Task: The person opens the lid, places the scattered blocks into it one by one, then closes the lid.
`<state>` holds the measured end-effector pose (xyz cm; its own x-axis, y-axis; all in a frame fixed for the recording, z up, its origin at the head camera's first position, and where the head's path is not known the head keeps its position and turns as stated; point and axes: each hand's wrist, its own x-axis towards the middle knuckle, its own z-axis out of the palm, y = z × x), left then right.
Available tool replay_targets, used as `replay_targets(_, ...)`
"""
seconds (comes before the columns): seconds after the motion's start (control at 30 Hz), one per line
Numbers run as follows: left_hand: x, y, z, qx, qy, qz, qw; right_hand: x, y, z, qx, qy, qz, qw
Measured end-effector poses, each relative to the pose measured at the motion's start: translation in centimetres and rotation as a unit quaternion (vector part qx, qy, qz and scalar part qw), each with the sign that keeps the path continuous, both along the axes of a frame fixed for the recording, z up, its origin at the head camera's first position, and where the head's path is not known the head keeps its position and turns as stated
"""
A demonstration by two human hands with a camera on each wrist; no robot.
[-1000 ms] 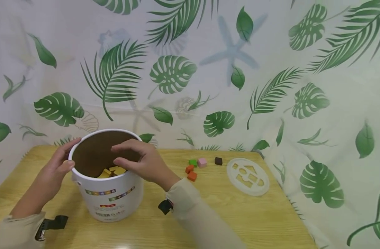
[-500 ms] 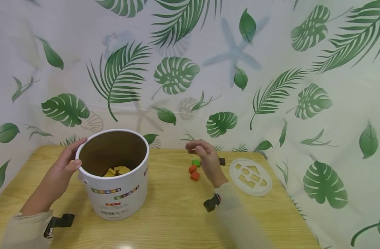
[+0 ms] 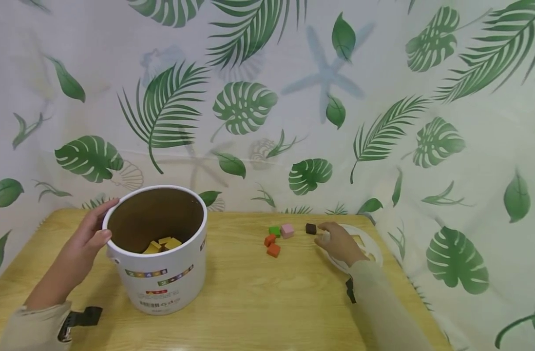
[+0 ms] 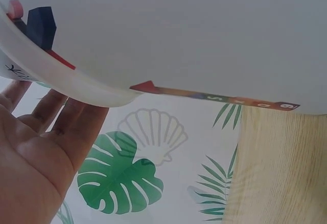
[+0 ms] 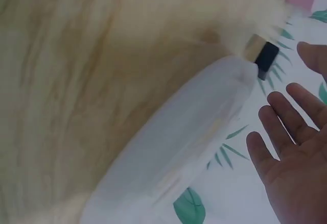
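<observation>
A white bucket (image 3: 162, 278) stands on the left of the wooden table (image 3: 258, 302), with yellow blocks (image 3: 162, 243) in its bottom. My left hand (image 3: 88, 235) rests against its left side, thumb on the rim; in the left wrist view the fingers (image 4: 66, 127) lie straight beside the bucket wall (image 4: 179, 30). My right hand (image 3: 336, 240) hovers over a white cut-out lid (image 3: 372, 253), fingertips just right of a dark brown block (image 3: 310, 228). In the right wrist view that hand (image 5: 296, 147) is spread and holds nothing, near the lid (image 5: 179, 152) and the dark block (image 5: 265, 58).
A green block (image 3: 274, 230), a pink block (image 3: 287, 230) and two orange blocks (image 3: 269, 239) (image 3: 274, 249) lie mid-table. A leaf-print curtain (image 3: 267, 97) closes off the back and right side. The table's right edge is close to the lid.
My right hand left the bucket's mouth and swept right across the table to the dark block and lid. The left hand stayed on the bucket.
</observation>
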<state>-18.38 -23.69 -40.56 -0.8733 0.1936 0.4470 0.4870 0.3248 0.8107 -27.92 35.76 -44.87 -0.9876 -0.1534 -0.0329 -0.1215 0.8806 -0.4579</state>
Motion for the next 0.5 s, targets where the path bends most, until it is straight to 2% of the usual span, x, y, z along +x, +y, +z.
replay_targets(0.13,0.1,0.3,0.0,0.023,0.000,-0.020,0.9995,-0.4,0.7,-1.1,0.015,0.001,0.016,1.000)
replay_targets(0.33,0.2,0.4,0.0,0.005,-0.002,-0.006,1.0000,-0.9,0.8,-1.7,0.056,0.000,0.078,0.995)
replay_targets(0.5,0.1,0.2,0.1,0.009,-0.006,-0.010,0.9999,-1.4,0.3,-2.1,0.064,0.000,0.080,0.995)
